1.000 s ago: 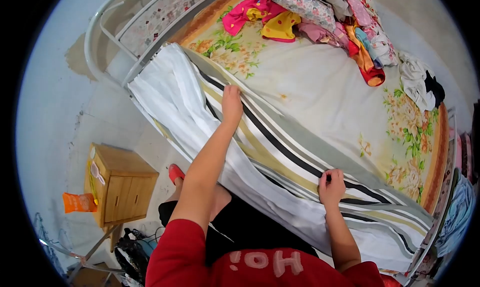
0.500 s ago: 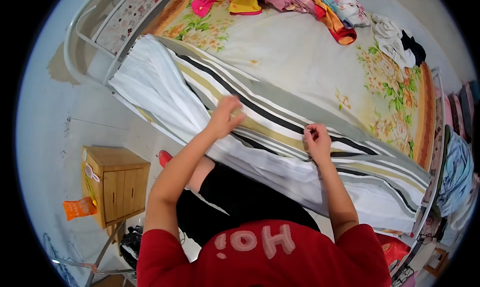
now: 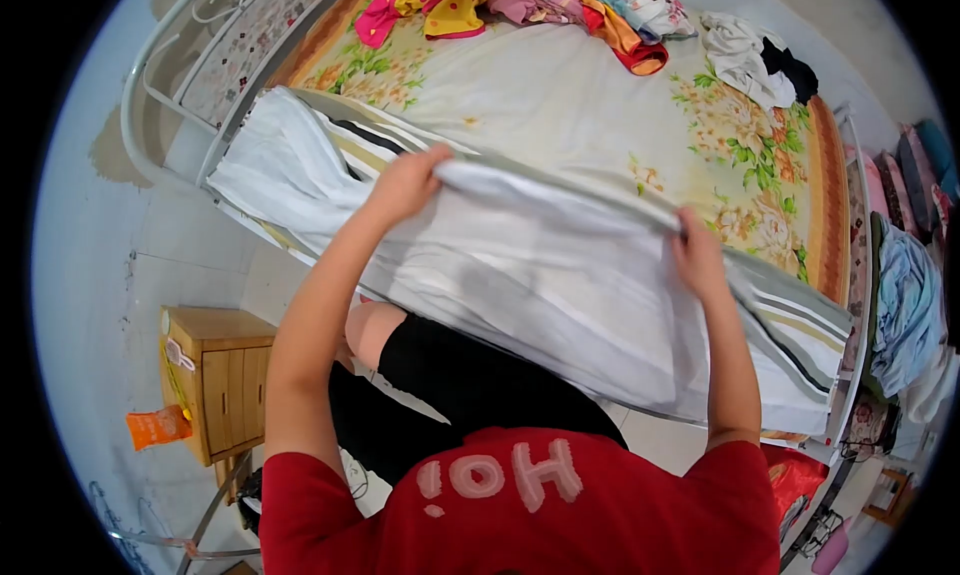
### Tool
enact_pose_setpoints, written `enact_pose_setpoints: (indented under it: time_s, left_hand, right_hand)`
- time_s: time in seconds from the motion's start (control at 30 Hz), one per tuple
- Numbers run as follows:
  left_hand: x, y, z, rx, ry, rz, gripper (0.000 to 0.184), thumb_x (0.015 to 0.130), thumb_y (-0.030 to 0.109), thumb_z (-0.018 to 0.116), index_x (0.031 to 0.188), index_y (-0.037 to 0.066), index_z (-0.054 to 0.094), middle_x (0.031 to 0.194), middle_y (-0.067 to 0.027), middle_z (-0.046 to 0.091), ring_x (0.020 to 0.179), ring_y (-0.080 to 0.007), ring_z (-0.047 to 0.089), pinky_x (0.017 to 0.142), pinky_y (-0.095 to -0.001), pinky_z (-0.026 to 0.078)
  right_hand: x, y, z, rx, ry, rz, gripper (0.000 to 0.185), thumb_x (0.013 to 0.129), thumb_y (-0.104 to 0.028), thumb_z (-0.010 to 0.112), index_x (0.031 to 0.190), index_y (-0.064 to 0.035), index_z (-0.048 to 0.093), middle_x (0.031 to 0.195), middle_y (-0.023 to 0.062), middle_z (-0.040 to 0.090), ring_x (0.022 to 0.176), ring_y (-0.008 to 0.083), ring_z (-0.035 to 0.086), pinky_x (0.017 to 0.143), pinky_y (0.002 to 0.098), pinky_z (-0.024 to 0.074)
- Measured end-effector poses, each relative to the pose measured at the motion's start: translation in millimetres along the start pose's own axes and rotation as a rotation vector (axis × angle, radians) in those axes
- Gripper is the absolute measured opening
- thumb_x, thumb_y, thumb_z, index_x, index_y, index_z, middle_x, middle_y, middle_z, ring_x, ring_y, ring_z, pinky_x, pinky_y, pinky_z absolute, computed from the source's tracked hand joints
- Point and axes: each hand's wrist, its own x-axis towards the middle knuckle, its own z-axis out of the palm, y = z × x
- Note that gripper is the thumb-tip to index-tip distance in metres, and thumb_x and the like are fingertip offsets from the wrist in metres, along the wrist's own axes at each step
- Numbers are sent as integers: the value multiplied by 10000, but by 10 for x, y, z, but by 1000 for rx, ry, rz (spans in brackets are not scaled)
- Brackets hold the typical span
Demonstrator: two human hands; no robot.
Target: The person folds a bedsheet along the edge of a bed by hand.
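A long sheet, white with grey, black and olive stripes, lies along the near side of the bed. My left hand is closed on its upper edge, left of the middle. Farther right, my right hand grips the same edge, and the cloth is stretched between the two. The white side faces me there and covers most of the stripes. Stripes still show at both ends, and the left end is bunched. Both sets of fingertips are partly hidden by the cloth.
A floral bed cover spreads beyond the sheet, with colourful clothes and a white garment at the back. White metal rails bound the bed. A wooden cabinet stands at left; blue clothing hangs at right.
Both hands have moved apart and farther over the bed, taking the sheet's edge with them. The middle of the sheet is turned over, white side showing where stripes were.
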Motion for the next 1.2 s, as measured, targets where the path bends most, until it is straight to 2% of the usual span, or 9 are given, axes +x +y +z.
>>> enact_pose_setpoints:
  time_s: [0.2,0.27,0.4,0.53,0.67,0.87,0.93,1.03,1.2]
  left_hand:
    - [782,74,300,221,583,62,152,734,31,576,875,84,556,813,-124,568,826,-339,545,707,-436,441]
    - [737,8,503,245,543,14,120,731,28,581,836,79,555,789,-110,543,805,-325,528,694,-437,438]
    - [457,-131,828,309,322,-112,87,741,27,572,814,70,555,834,-109,572,849,-314,539,710,-426,451]
    - [350,-53,855,154,186,-197,182,713,24,634,874,88,578,891,-104,597,912,-310,534,752,-430,461]
    - [332,165,949,156,231,5,231,710,39,652,926,100,599,897,-100,596,924,-315,532,755,-435,448]
    - [436,187,991,287,262,-83,268,694,44,661,951,94,602,909,-92,599,928,-298,537,787,-427,408]
    - [490,172,786,182,533,-32,234,677,27,649,896,78,588,873,-88,589,895,-286,542,792,-416,407]
    - [476,109,504,-74,641,133,222,654,1,634,856,76,576,806,-96,567,850,-304,533,779,-413,397]
    - [189,170,348,-191,329,4,246,640,-29,629,860,59,561,762,-130,578,786,-337,554,737,-397,425]
  right_hand:
    - [711,362,185,-105,451,-85,300,812,-124,621,1087,-37,540,888,182,599,813,344,595,708,423,464]
    - [697,465,266,14,284,109,374,810,-161,640,1141,-30,526,961,187,594,883,342,588,774,415,468]
    - [322,690,381,-210,69,26,561,728,-170,677,1235,-45,473,1113,179,544,1050,356,514,907,440,415]
    - [199,932,497,-202,-21,-40,582,645,-77,638,1205,-56,482,1137,173,534,1062,350,507,897,438,417]
    - [228,900,531,-212,44,-44,500,645,-61,639,1134,-66,531,1122,158,548,1057,327,515,886,425,420]
    - [256,874,462,-320,252,23,399,650,3,659,1034,-63,569,1025,124,560,986,308,534,846,419,435]
    - [293,760,250,-297,315,56,370,649,21,658,1000,-60,574,992,121,557,966,307,536,828,413,442]
    - [280,694,-72,-150,381,-26,305,663,10,670,943,-63,573,866,130,555,832,306,564,714,400,453]
    - [16,597,-216,-114,144,-27,384,650,-161,800,937,-66,564,712,106,580,647,283,573,596,371,456]
